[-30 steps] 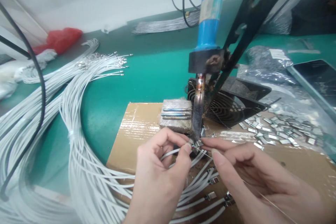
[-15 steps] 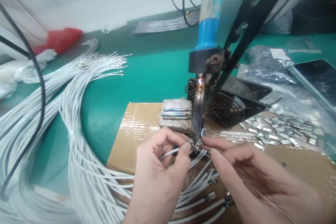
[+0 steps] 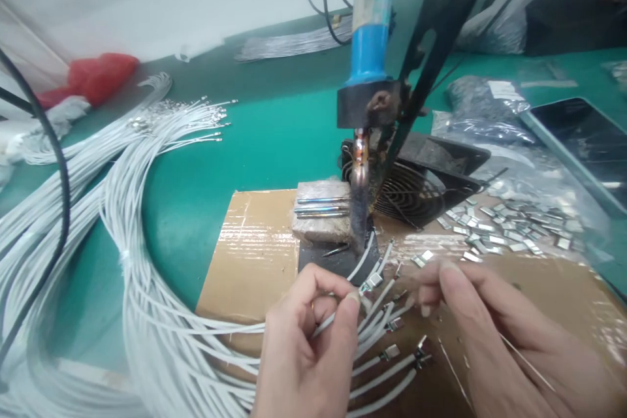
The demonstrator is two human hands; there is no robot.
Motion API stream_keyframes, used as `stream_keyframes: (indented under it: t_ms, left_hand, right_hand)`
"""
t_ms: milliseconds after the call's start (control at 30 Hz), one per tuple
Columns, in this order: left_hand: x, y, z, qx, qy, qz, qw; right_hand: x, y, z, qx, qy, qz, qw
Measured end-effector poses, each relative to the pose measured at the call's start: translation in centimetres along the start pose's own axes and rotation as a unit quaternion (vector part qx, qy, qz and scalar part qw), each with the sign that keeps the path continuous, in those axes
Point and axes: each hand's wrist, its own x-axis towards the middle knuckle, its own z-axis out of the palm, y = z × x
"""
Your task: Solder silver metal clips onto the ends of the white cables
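Note:
My left hand (image 3: 313,339) pinches a white cable between thumb and forefinger, just behind its end. A small metal plug connector (image 3: 375,279) shows at the fingertips. Over the brown board, my right hand (image 3: 494,333) has its fingers drawn together, with a thin solder wire (image 3: 526,362) running through it. Its fingertips are close to loose connectors (image 3: 424,258). A blue-handled soldering iron (image 3: 360,202) stands upright, held by a black bracket, its tip just beyond my left hand. Other cable ends with connectors (image 3: 390,353) lie between my hands.
A grey block (image 3: 321,228) with metal rods sits left of the iron, and a black fan (image 3: 416,189) stands behind it. Many loose connectors (image 3: 514,228) are heaped at right, near plastic bags and a phone (image 3: 578,137). White cable bundles (image 3: 142,274) cover the left.
Both hands have drawn away from the iron's tip, the left with its cable. My right hand has parted from the left and moved rightward. The view has shifted slightly.

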Motion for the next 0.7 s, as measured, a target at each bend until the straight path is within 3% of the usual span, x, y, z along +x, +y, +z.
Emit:
stream_keyframes:
  t_ms: [100, 200, 600, 700]
  left_hand:
    - [-0.5, -0.9, -0.4, 0.026, -0.023, 0.014, 0.999]
    - [-1.0, -1.6, -0.6, 0.060, -0.039, 0.026, 0.997]
    - [-2.5, -2.6, -0.8, 0.064, -0.022, 0.062, 0.996]
    - [-2.7, -3.0, -0.9, 0.063, -0.015, 0.077, 0.995]
  right_hand:
    - [-0.3, 0.3, -0.2, 0.019, -0.081, -0.007, 0.997]
    - [-0.6, -0.4, 0.2, 0.045, -0.109, -0.007, 0.993]
    - [-1.6, -0.9, 0.0, 0.082, -0.090, 0.011, 0.992]
    - [-1.8, -1.0, 0.1, 0.077, -0.058, 0.021, 0.995]
